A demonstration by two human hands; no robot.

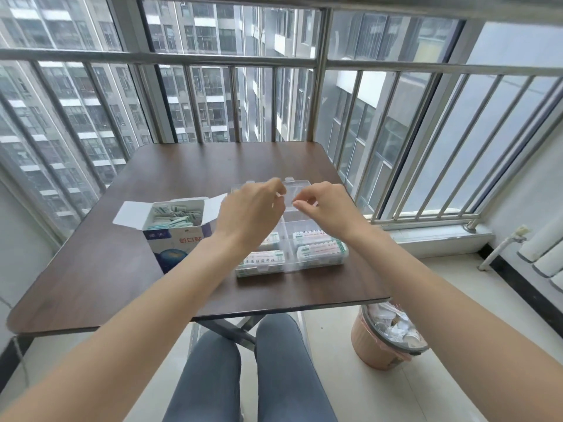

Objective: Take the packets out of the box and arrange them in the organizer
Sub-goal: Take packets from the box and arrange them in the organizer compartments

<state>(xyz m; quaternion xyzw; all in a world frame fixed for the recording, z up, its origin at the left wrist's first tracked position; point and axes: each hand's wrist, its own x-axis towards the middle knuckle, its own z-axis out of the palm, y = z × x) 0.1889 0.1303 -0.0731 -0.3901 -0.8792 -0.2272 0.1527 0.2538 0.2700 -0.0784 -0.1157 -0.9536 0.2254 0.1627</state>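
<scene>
A white and blue cardboard box (178, 243) stands open on the left of the table, full of small white and green packets (175, 216). To its right is a clear plastic organizer (291, 268) with packets (320, 248) lying in its near compartments. Its clear lid (298, 190) is raised at the far side, latches on top. My left hand (249, 213) and my right hand (326, 208) hover over the far compartments. Both have curled fingers, and their fingertips pinch the lid. What lies in the far compartments is hidden by my hands.
The dark wooden table (91, 254) stands against a metal railing (320, 62) and windows. A pink bin (374, 351) full of white waste sits on the floor, right of my knees. A white radiator (545, 251) is at the far right.
</scene>
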